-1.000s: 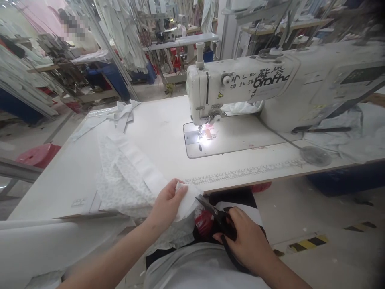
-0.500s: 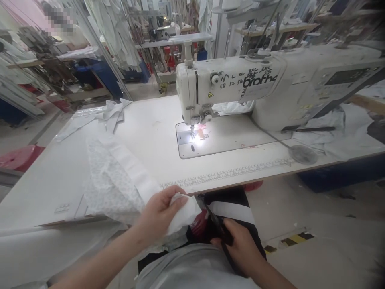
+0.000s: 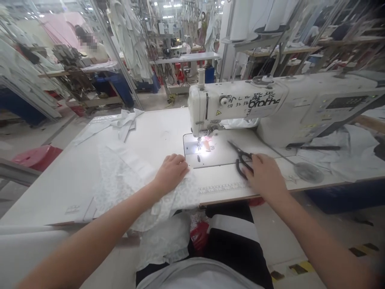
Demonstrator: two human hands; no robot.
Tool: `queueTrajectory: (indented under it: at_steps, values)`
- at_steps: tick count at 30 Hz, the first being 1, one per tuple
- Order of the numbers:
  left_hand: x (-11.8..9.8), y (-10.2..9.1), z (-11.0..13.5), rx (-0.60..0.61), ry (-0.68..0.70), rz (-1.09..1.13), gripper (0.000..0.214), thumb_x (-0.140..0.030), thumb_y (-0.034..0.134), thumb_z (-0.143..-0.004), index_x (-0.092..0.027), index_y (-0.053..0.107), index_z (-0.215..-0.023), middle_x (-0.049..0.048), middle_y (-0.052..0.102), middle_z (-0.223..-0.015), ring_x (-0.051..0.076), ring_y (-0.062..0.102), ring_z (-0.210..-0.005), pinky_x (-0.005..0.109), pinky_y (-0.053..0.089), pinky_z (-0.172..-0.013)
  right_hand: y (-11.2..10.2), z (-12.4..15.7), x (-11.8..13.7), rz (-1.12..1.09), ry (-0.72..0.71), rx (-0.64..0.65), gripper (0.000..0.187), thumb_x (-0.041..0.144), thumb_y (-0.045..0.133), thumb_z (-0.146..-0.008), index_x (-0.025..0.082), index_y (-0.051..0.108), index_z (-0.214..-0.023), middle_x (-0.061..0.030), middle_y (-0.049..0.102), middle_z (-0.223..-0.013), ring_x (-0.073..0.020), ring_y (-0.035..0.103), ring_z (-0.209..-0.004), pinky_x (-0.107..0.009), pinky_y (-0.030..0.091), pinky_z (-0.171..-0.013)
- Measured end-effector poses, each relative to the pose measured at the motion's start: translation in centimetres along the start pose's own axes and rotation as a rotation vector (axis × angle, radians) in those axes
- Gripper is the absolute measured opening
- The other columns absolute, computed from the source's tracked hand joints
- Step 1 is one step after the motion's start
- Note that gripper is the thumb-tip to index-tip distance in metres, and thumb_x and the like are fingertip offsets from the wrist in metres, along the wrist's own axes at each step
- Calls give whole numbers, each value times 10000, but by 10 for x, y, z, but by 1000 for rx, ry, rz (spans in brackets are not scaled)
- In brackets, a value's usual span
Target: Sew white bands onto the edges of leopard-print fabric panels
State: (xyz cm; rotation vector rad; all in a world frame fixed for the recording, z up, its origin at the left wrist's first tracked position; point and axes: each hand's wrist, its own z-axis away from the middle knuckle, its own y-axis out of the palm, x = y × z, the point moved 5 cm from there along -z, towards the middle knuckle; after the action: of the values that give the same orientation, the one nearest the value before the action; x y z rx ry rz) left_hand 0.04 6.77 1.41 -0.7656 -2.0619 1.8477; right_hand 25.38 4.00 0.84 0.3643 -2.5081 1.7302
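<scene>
My left hand (image 3: pixel 171 173) rests with fingers curled on a white patterned fabric piece (image 3: pixel 126 182) that lies on the sewing table (image 3: pixel 60 172) and hangs over its front edge. The fingers press the cloth just left of the lit needle plate (image 3: pixel 204 146). My right hand (image 3: pixel 264 176) lies on the table's front right, its fingers on the handles of black scissors (image 3: pixel 240 156) that lie flat on the machine bed. The white Brother sewing machine (image 3: pixel 270 104) stands behind both hands.
Loose white cloth strips (image 3: pixel 123 119) lie at the table's far left. A metal knee-lift disc (image 3: pixel 305 171) and more white fabric (image 3: pixel 355 152) sit at the right. A red bin (image 3: pixel 37 154) stands on the floor at left. Another person sits at a far workstation.
Both hands rose from my lap to the table. The left brought the fabric onto the tabletop beside the needle. The right carried the scissors up and laid them on the machine bed.
</scene>
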Motion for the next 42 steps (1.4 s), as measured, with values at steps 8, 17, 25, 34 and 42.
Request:
queueTrajectory:
  at_steps: [8, 17, 25, 34, 42]
  values:
    - [-8, -4, 10, 82, -56, 108, 243, -60, 499, -692, -166, 562, -901, 91, 552, -1023, 267, 480, -997, 434, 373, -861, 23, 62, 135, -469, -693, 227, 519, 87, 415, -838, 153, 360, -1349, -106, 450, -1351, -246, 380, -1260, -431, 354, -1061]
    - [-27, 1, 28, -88, -278, 804, 231, -75, 441, -763, -202, 524, -937, -21, 594, -790, 119, 552, -681, 199, 438, -571, -15, 72, 109, -818, -397, 162, 258, 156, 479, -837, 201, 536, -1084, -56, 660, -902, -206, 610, -825, -366, 509, -770]
    - [-63, -27, 57, -57, -251, 1102, 80, -135, 556, -761, -189, 561, -820, -27, 573, -695, 79, 486, -595, 169, 377, -529, -25, 32, 107, -1204, -8, 427, 140, 265, 504, -874, 186, 553, -769, 11, 536, -701, -121, 501, -652, -227, 416, -581]
    - [-102, -18, 78, 434, -144, 1855, 111, -253, 620, -783, -152, 588, -814, 8, 501, -666, 67, 442, -545, 184, 366, -505, 0, 66, 124, -1845, 163, 791, 386, 334, 802, -596, 196, 452, -681, 45, 485, -656, -102, 437, -595, -211, 368, -532]
    - [-54, -14, 66, -172, -312, 1520, 129, -112, 616, -720, -191, 631, -821, -14, 573, -750, 78, 482, -639, 164, 389, -564, 11, 81, 135, -1752, 211, 597, 307, 477, 567, -815, 185, 512, -741, 27, 441, -692, -118, 404, -650, -235, 348, -623]
